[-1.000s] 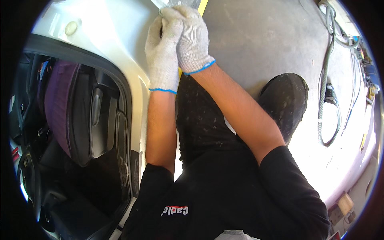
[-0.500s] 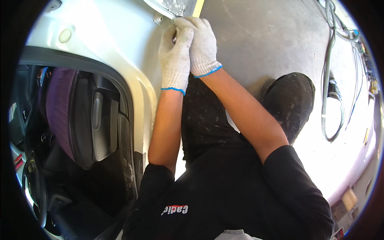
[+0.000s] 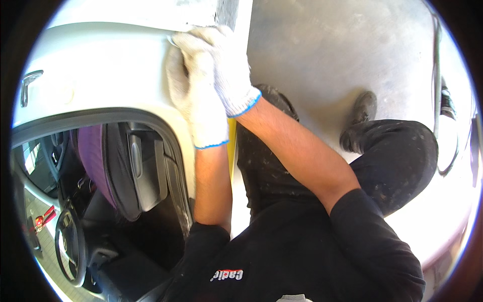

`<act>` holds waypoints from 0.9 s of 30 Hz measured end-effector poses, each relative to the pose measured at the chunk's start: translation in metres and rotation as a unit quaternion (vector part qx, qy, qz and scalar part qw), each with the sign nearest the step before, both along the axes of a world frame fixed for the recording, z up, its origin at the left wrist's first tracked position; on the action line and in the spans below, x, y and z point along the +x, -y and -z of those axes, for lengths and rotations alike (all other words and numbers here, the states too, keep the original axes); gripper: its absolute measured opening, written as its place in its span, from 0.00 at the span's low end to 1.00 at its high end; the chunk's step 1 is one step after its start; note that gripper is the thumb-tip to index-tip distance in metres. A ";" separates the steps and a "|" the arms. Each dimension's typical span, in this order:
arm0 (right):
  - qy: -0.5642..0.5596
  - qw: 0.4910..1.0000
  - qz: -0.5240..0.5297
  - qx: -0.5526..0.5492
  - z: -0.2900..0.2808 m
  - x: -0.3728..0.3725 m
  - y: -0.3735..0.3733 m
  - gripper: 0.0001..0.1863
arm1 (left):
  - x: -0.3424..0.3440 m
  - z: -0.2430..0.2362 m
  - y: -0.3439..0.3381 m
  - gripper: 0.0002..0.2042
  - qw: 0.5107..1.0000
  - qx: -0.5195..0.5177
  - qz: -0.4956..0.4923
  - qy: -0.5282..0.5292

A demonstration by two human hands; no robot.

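Note:
My left hand (image 3: 193, 95), in a white knit glove with a blue cuff edge, is closed beside the white car body (image 3: 121, 65), just above the rear corner of the door opening. My right hand (image 3: 226, 70), gloved alike, lies against it with the fingers bent over the top of the left. Whatever is gripped between them is hidden by the gloves; only a thin pale edge shows by the fingertips. Past the fingers, a panel with a dull grey patch (image 3: 227, 12) reaches to the upper edge of the view.
Inside the car are a purple and black seat (image 3: 118, 171) and a steering wheel (image 3: 70, 246). A dark latch-like part (image 3: 30, 86) sits on the body. My bent legs (image 3: 397, 161) straddle the grey floor (image 3: 312, 60); a hose (image 3: 436, 75) runs along the right.
My view has shifted, so the car and seat appear lower. Both hands, still clasped together, have moved a little left in the picture and lie over the white panel. My right leg appears farther right.

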State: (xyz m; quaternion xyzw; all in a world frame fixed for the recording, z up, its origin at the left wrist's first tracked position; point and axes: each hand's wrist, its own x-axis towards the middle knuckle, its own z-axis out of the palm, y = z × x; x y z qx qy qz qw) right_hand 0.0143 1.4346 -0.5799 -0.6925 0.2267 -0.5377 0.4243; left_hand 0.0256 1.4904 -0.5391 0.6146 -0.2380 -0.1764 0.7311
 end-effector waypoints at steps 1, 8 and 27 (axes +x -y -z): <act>0.017 0.999 -0.007 -0.034 -0.009 -0.002 -0.004 0.15 | 0.001 -0.004 -0.007 0.22 1.000 0.009 -0.020 0.016; -0.041 0.998 0.057 0.012 0.033 -0.026 0.008 0.17 | -0.017 0.030 0.011 0.26 0.989 0.136 -0.038 0.051; 0.023 0.997 0.005 0.068 0.049 -0.012 0.019 0.18 | -0.021 0.041 0.025 0.22 0.997 0.067 -0.022 -0.023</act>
